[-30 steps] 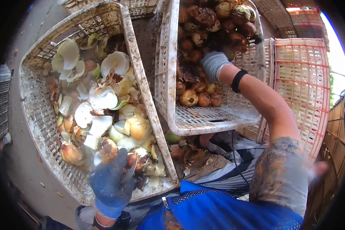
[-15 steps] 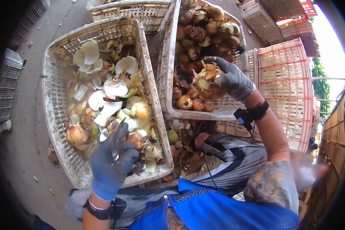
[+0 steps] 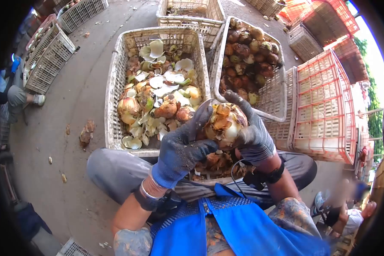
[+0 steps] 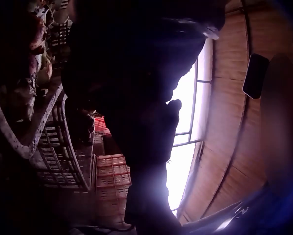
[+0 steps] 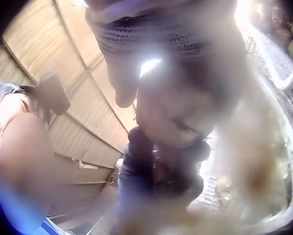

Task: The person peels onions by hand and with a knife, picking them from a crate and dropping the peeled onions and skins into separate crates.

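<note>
In the head view, my gloved right hand grips a large onion with loose, torn brown skin and a pale patch on its side. My left hand, in a blue and dark glove, is at the onion's left side and holds a small knife. The curved blade shows along the forefinger; its handle is hidden in the palm. The same onion is blurred in the right wrist view, between both hands. The left wrist view is mostly dark, with the left hand in silhouette.
Ahead stands a white crate of peeled layers, skins and some onions. To its right, another crate holds many unpeeled onions. Stacked red and white crates stand at the right. Loose skins lie between the knees. A person sits at lower right.
My right hand has come out of the onion crate with an onion and drawn it back toward my body. My left hand with the knife has moved right to meet it.
</note>
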`<state>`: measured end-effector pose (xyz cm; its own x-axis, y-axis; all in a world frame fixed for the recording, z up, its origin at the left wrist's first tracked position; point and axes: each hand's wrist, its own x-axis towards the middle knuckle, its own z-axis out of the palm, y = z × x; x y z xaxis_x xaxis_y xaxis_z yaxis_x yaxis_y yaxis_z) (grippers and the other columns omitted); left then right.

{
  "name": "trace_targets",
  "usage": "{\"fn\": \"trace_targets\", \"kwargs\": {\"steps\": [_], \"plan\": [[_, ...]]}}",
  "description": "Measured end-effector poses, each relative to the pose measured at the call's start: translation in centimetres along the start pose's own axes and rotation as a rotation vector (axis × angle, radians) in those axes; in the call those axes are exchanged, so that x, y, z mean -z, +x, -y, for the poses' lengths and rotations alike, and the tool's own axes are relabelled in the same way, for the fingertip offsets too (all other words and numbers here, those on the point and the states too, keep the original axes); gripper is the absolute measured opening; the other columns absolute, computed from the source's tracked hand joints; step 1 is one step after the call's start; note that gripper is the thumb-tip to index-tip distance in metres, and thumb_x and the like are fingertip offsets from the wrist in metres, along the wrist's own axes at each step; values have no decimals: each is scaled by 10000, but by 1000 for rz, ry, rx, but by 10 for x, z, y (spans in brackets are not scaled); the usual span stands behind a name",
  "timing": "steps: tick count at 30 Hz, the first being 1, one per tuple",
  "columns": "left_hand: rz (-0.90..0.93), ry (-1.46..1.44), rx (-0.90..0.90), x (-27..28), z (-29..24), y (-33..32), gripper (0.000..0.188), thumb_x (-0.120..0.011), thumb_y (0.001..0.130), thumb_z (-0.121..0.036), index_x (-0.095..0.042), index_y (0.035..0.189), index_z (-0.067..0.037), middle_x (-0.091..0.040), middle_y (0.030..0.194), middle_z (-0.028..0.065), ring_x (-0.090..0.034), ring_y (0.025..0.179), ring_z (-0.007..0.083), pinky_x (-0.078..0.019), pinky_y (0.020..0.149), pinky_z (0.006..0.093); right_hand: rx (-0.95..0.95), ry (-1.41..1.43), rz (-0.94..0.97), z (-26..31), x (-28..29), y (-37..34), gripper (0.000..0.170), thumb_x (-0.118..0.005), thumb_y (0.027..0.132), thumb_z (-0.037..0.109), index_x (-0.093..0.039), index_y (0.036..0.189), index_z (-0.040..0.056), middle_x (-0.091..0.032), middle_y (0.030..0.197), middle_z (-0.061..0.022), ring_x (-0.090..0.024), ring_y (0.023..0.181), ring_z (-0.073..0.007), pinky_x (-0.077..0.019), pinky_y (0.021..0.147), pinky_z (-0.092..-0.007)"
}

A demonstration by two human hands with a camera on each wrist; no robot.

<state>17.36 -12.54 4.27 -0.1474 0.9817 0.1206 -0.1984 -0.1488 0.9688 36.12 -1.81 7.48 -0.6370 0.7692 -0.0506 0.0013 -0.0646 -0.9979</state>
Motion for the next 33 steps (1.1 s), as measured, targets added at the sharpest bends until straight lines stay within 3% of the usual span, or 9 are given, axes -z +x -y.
{"fn": "trace_targets", "kwargs": {"steps": [4,6,8,10,13,17,19,26,33], "plan": [[-10,443,-239,-1,-5,-11,674,-813,870,-131,-533,1469,-4,-726,1229,192,-731,1044,173,-577,869,308,-176,476,-104,-16,-6,-23,1021,-938,669,306,-444,1499,-23,-572,1387,-145,-581,1228,-227,-546,984,-365],[-62,492,-182,-4,-14,-17,658,-835,843,-170,-577,1432,-30,-766,1080,157,-772,873,236,-605,746,331,-119,85,-153,-13,-6,-26,955,-903,671,223,-467,1479,-39,-596,1355,-151,-590,1217,-220,-544,978,-361],[-5,747,-258,-10,-26,-17,633,-817,845,-101,-579,1421,6,-683,1326,196,-704,1161,250,-558,937,323,-114,47,-142,-7,-10,-33,940,-889,649,171,-484,1473,-30,-617,1343,-150,-591,1234,-229,-516,1020,-366],[-15,800,-280,-18,-32,-15,464,-778,847,-60,-678,1296,3,-763,1106,182,-763,953,276,-592,806,338,-18,-363,-114,-7,-7,-35,950,-879,619,121,-493,1475,-18,-616,1372,-145,-579,1263,-230,-465,1086,-361],[-132,595,-310,-16,-17,-11,213,-699,845,-30,-772,1044,-11,-742,826,171,-743,737,241,-583,693,324,-55,-130,-101,-16,2,-43,997,-902,590,148,-491,1485,-10,-603,1407,-137,-559,1296,-227,-423,1129,-355],[-195,601,-237,19,5,0,289,-687,833,-25,-750,1115,-8,-745,848,185,-748,748,249,-583,691,327,-14,128,-139,-21,11,-52,1137,-978,535,280,-465,1509,-6,-566,1437,-121,-542,1309,-213,-429,1123,-354],[-307,1333,-147,35,24,7,376,-685,848,-108,-729,1219,-70,-728,789,159,-706,667,314,-573,644,403,-19,279,-187,-15,8,-56,1252,-1009,473,431,-460,1511,-5,-548,1444,-108,-533,1317,-215,-429,1125,-362],[-157,901,-395,-12,2,-32,546,-700,812,-79,-659,1357,-77,-729,852,176,-700,680,345,-567,633,431,-21,332,-192,-17,12,-56,1256,-1022,476,355,-431,1521,-12,-555,1436,-114,-539,1316,-233,-420,1141,-392],[-125,828,-346,-41,7,-42,676,-731,798,-34,-573,1453,-94,-724,916,225,-704,757,404,-564,667,448,11,284,31,-36,15,-53,1268,-1016,542,430,-380,1567,40,-495,1505,-134,-510,1363,-260,-407,1155,-387]]}}
